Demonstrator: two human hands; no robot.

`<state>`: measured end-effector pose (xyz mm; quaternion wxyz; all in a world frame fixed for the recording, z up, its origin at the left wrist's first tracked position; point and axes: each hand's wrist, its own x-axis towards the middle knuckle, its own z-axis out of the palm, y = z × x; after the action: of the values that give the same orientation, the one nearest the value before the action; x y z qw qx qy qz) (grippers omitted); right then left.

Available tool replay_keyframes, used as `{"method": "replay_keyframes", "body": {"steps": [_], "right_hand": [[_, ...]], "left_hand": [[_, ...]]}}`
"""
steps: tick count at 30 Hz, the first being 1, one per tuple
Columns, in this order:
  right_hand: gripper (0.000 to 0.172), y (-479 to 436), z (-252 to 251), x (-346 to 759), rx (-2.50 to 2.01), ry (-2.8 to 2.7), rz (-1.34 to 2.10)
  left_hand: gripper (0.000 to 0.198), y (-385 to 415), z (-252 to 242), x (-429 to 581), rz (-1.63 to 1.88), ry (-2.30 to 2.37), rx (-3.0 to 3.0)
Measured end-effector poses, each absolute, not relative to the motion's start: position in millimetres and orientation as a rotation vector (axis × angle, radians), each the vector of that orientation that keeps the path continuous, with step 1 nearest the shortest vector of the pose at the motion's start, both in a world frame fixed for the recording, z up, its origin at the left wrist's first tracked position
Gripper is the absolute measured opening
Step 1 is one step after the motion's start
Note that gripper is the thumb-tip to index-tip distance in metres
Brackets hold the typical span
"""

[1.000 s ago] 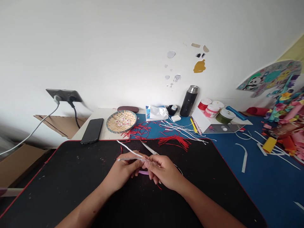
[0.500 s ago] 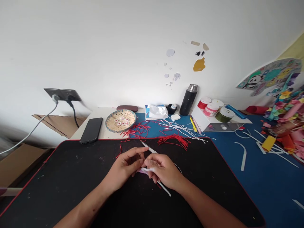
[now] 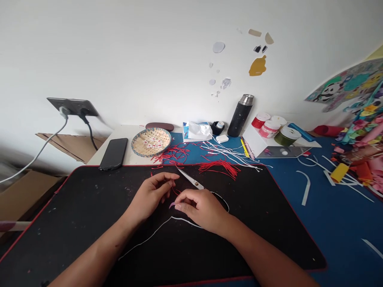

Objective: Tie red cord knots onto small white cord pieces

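Note:
My left hand [image 3: 152,195] is closed in a pinch above the black mat [image 3: 74,215], thumb against index finger. A thin red cord [image 3: 176,192] runs from its fingertips toward my right hand [image 3: 202,207]. That hand pinches a small curved purple piece [image 3: 171,205], whose exact kind I cannot make out. A white cord [image 3: 151,235] stretches across the mat from beneath the right hand toward the left forearm. Just beyond my hands lie metal scissors [image 3: 191,179], their blades pointing away and the handle partly covered by the right hand.
Bundles of red cords [image 3: 220,168] and white cords [image 3: 230,151] lie behind the mat. A woven basket [image 3: 136,147], a phone [image 3: 113,153], a tissue box [image 3: 187,137] and a black flask [image 3: 240,115] stand farther back. Thread spools [image 3: 287,137] sit on a white box at right.
My hands have drawn apart slightly, and red cord shows between them. The white cord held near my fingers before now lies on the mat. The view has tilted down a little.

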<state>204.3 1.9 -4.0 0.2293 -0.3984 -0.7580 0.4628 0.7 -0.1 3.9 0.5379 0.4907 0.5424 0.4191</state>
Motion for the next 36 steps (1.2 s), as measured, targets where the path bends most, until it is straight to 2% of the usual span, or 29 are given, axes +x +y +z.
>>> {"method": "replay_keyframes", "body": {"steps": [11,19,22,25,30,36], "right_hand": [[0.015,-6.9,2.5,192.7,-0.935,-2.727,0.669],[0.015,-14.6,7.2,184.1,-0.909,-2.833,0.575],[0.010,-15.7,3.0,184.2,-0.936,-2.682,0.724],[0.003,-11.7,0.8,186.1,-0.988,-2.312,1.095],[0.014,3.9,1.2,193.4,-1.052,-1.684,1.582],[0.018,10.1,-1.6,199.8,-1.059,-1.585,1.622]], "left_hand": [[0.032,-0.8,3.1,3.6,1.010,1.321,1.192],[0.035,0.6,8.8,-0.2,1.029,1.346,1.230],[0.036,2.3,8.5,-5.4,1.064,1.360,1.225],[0.035,5.7,8.8,-12.1,1.109,1.346,1.205],[0.038,13.3,8.3,-25.0,1.157,1.277,1.102],[0.041,16.9,6.2,-29.7,0.850,1.197,1.227]]}}
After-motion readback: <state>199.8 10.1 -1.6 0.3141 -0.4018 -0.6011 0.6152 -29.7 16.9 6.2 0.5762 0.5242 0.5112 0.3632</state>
